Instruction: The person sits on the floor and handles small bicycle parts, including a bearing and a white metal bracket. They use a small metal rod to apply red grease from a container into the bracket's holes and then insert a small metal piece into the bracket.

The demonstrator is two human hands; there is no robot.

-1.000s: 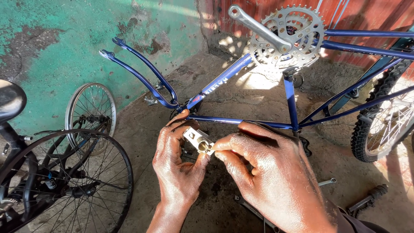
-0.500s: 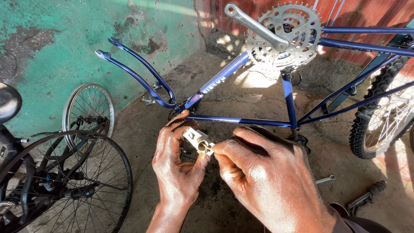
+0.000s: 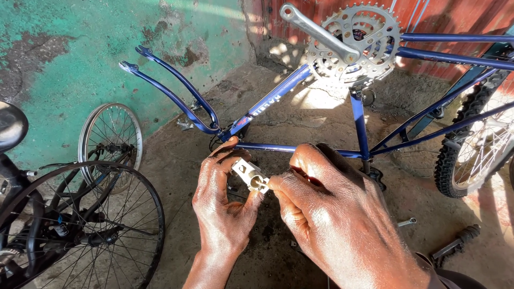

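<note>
The left hand (image 3: 222,206) grasps a small pale metal fitting (image 3: 247,173) near the upturned blue bicycle frame (image 3: 300,80). The right hand (image 3: 332,214) pinches its end; best to turn gently, steadying the fitting squarely.

Small pale metal bike part (image 3: 249,174), blocky with round holes, tilted, pinched between both hands' fingers.

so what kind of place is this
Probably an informal bicycle repair spot on bare ground: an upturned blue bicycle frame with its silver toothed chainring, loose spoked wheels, and a small pale metal part pinched between both hands.
</note>
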